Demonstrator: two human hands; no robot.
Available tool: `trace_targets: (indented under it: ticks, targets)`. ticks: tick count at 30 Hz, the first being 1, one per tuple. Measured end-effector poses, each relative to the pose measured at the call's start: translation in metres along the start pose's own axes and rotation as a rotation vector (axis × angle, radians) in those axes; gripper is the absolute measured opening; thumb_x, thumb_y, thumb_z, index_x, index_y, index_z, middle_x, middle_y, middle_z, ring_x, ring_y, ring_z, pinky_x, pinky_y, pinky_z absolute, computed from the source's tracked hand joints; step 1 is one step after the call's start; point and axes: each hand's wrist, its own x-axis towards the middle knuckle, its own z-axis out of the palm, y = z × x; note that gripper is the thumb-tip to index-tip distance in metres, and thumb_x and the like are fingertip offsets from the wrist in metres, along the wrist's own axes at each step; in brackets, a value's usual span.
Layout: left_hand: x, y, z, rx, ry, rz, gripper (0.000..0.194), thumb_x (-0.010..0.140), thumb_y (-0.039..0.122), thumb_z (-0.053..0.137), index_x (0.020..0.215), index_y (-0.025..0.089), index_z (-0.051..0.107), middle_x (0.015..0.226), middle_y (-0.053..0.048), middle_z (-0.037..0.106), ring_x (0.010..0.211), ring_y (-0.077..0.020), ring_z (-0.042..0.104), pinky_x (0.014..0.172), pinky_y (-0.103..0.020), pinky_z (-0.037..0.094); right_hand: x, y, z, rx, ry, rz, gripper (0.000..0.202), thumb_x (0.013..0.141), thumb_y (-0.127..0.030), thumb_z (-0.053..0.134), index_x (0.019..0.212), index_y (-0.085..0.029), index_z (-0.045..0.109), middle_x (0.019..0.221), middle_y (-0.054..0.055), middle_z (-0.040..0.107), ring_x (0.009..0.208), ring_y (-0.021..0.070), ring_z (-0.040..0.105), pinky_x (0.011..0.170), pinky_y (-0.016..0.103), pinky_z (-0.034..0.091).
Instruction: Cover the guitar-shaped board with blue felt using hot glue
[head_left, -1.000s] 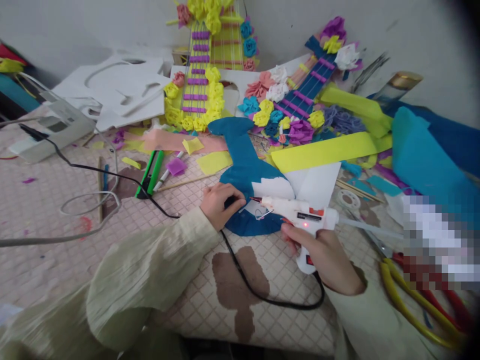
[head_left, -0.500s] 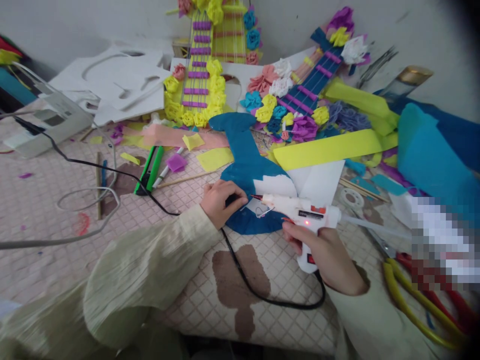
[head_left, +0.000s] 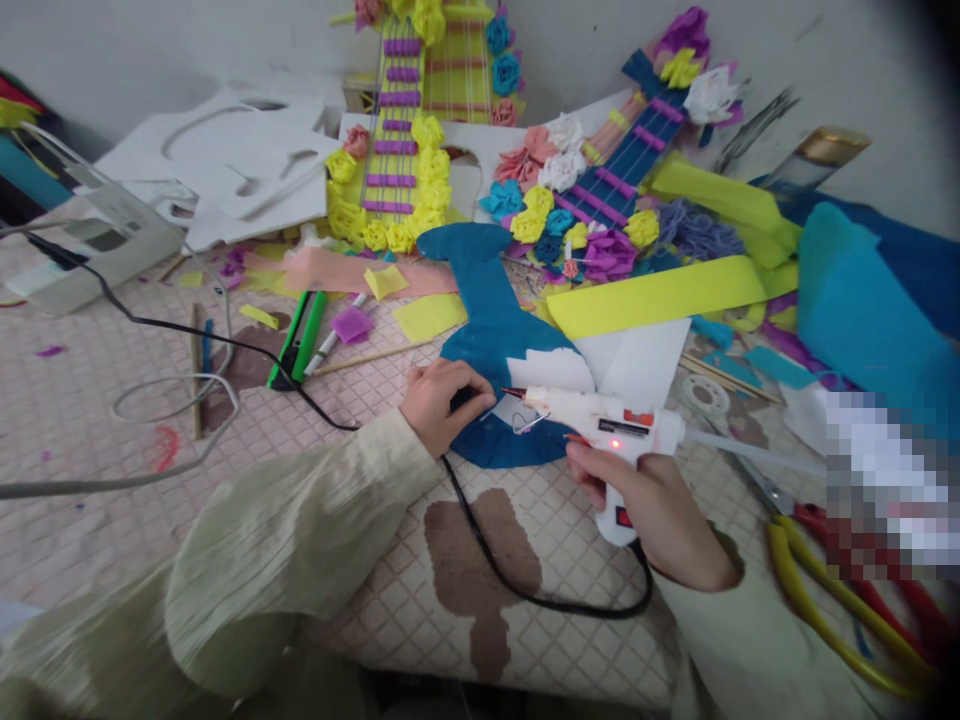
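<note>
A white hot glue gun (head_left: 626,425), its red lights lit, is gripped in my right hand (head_left: 667,510). Its nozzle points left, close to the fingertips of my left hand (head_left: 448,402). My left thumb and index finger are pinched together over the left side of a guitar-shaped cutout (head_left: 487,270); what is between them, if anything, is too small to make out. Blue paper covers most of the cutout, and a white patch (head_left: 551,370) shows on its round body. The gun's black cord (head_left: 517,590) loops below both hands.
Behind stand a yellow flower-trimmed paper guitar (head_left: 394,150) and a blue one (head_left: 630,160). A green utility knife (head_left: 298,340) lies left, near a white power strip (head_left: 97,255). Yellow-and-red-handled scissors (head_left: 806,575) rest at right, below a yellow paper strip (head_left: 660,295).
</note>
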Motion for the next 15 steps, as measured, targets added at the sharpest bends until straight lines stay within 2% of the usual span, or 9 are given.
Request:
trace_targets:
  ticks: [15]
  targets:
    - [0.0004,-0.0014,-0.0002,-0.025,-0.009,-0.005,0.013,0.08,0.029,0.053,0.074,0.02,0.06,0.08,-0.001,0.065,0.081,-0.0171,0.054,0.078,-0.036,0.035,-0.0016,-0.004,-0.0002,-0.02,0.025,0.009,0.031,0.067,-0.043,0.062,0.053,-0.018,0.049,0.043,-0.003,0.046,0.039,0.0085,0.04,0.038,0.022,0.03]
